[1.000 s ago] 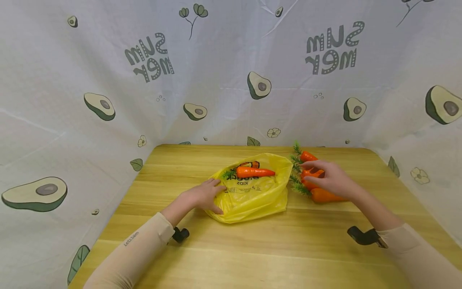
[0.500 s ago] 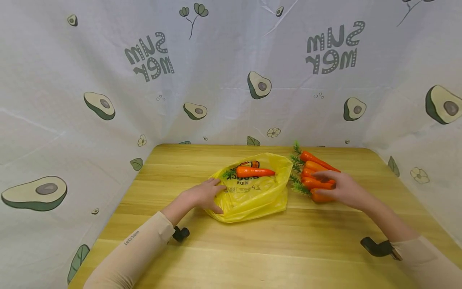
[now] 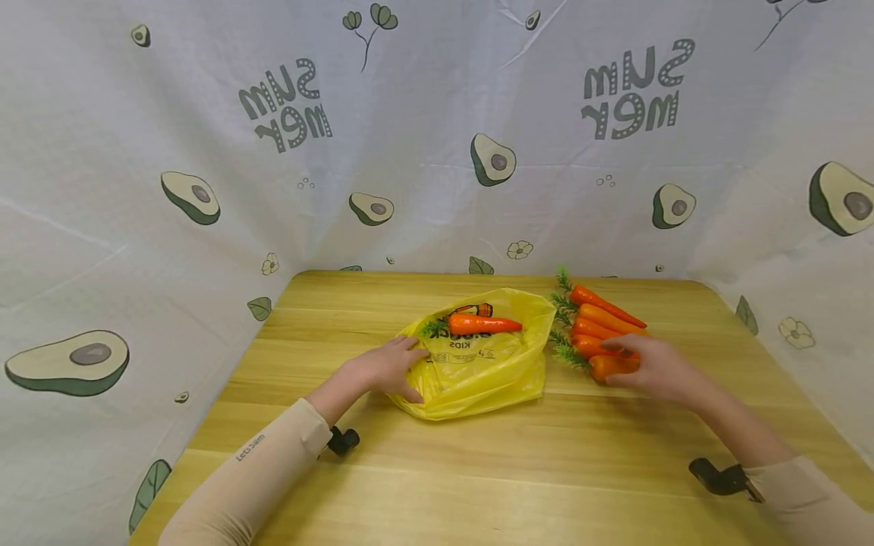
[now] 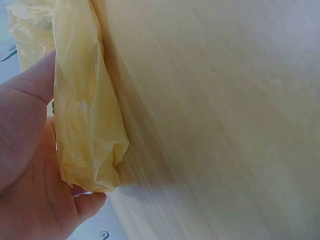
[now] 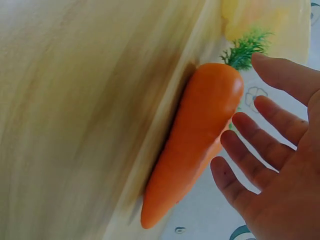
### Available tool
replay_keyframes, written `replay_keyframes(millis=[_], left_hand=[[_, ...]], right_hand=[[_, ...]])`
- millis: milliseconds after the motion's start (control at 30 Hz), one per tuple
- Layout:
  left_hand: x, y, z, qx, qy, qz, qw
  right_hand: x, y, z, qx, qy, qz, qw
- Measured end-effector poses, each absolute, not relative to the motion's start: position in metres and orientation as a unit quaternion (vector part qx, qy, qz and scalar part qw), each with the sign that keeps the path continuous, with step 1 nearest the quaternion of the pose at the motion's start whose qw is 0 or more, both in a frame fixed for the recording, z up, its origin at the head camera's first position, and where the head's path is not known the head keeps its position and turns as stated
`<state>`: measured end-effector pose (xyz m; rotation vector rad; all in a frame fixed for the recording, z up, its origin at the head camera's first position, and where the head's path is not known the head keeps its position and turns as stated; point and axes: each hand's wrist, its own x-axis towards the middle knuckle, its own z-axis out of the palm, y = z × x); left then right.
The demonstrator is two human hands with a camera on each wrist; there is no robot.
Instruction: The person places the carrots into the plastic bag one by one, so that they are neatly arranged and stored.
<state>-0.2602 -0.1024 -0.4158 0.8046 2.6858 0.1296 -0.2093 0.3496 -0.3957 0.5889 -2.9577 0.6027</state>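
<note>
My left hand (image 3: 385,370) rests at the left side of a crumpled yellow plastic bag (image 3: 478,387), fingers and thumb spread over its edge. In the left wrist view, a fold of the bag (image 4: 85,95) covers part of the thumb. One orange carrot (image 3: 483,324) with feathery green leaves lies at the bag, its tip to the right. My right hand (image 3: 665,371) reaches over the near end of a carrot row, above the nearest carrot (image 3: 611,368). In the right wrist view, the fingers (image 5: 245,155) are loosely spread beside that carrot (image 5: 200,130), holding nothing.
Several more carrots, among them the farthest one (image 3: 608,305), lie side by side right of the bag, leaves to the left. A wooden table (image 3: 478,485) bears everything. A white cloth printed with avocados (image 3: 492,159) hangs behind and at the sides.
My right hand has drawn back to the right and slightly nearer, from over the middle of the carrot row to the nearest carrot. The left hand and the bag stay put.
</note>
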Motion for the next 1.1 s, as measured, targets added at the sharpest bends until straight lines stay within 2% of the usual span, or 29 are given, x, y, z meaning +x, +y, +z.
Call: replay_keyframes(millis=[1100], left_hand=[[-0.259,-0.101,-0.417,0.280,0.944,0.050,0.168]], right_hand=[[-0.219,0.348,-0.415,0.228,-0.964,0.124,0.057]])
